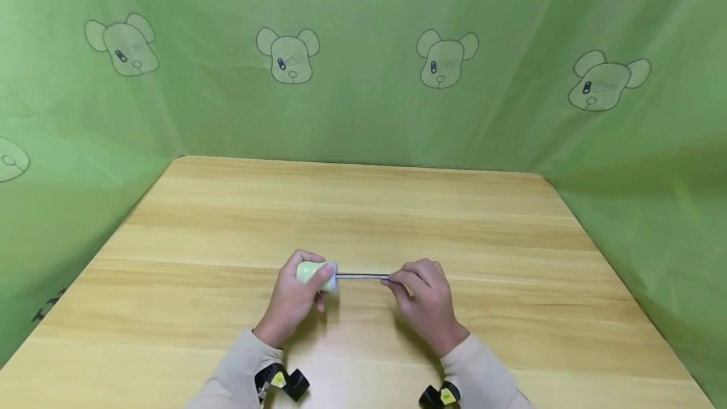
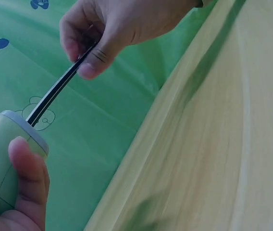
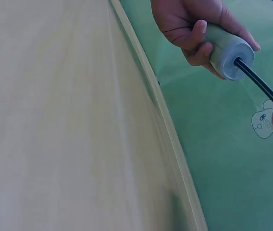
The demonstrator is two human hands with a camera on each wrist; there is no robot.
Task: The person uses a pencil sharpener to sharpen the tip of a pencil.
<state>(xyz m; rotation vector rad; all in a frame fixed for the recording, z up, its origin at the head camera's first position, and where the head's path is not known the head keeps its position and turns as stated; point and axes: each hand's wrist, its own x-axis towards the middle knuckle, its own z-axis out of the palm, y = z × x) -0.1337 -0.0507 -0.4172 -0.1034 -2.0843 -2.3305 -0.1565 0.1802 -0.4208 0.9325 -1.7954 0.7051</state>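
Note:
My left hand (image 1: pixel 288 302) grips a light green rounded handle (image 1: pixel 307 269) with a pale blue-grey collar (image 3: pixel 246 50) at one end. The thumb lies along the handle's side near that collar. Out of the collar's middle runs a thin, straight-looking shaft (image 1: pixel 360 276), dark with a pale shiny line along it. At the far end of the shaft, my right hand (image 1: pixel 427 300) pinches it between thumb and forefinger. Those fingertips hide the shaft's tip. Both hands hold the piece roughly level above the wooden table (image 1: pixel 363 207), and their shadows fall below.
Green cloth walls (image 1: pixel 363 112) printed with bear heads stand behind the table and along both sides. Each wrist carries a small black camera mount with a yellow label, over beige sleeves (image 1: pixel 483 371).

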